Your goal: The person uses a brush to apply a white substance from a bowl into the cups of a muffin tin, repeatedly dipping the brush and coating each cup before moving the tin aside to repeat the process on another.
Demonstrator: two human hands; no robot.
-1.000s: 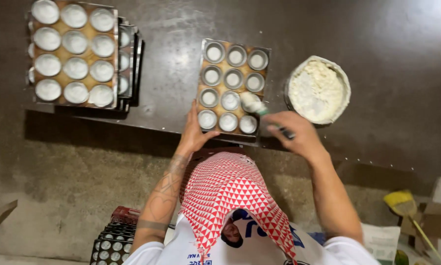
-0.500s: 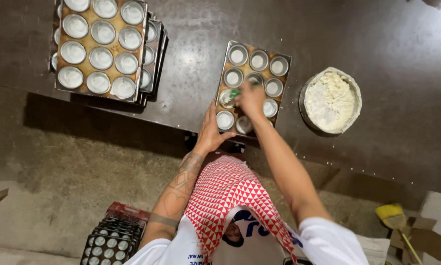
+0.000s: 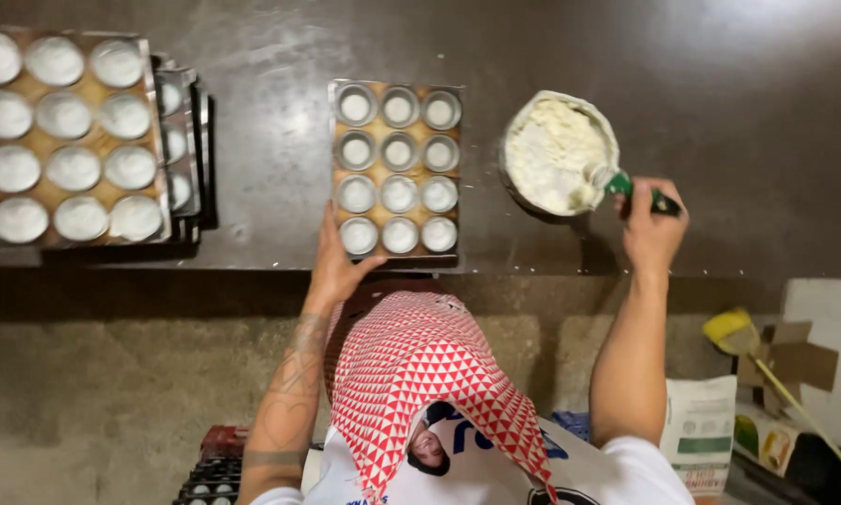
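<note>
A muffin tray with several small tins holding white filling lies on the dark counter in front of me. My left hand rests against its near left corner. My right hand grips a green-handled scoop whose head dips into the white mixture at the near right side of a round bowl, just right of the tray.
A stack of filled muffin trays sits at the far left of the counter. On the floor at the right are a paper sack, a cardboard box and a yellow broom. A crate of tins stands at lower left.
My right hand has moved with the scoop from over the tray's near cups rightward to the bowl. My left hand stays at the tray's near edge.
</note>
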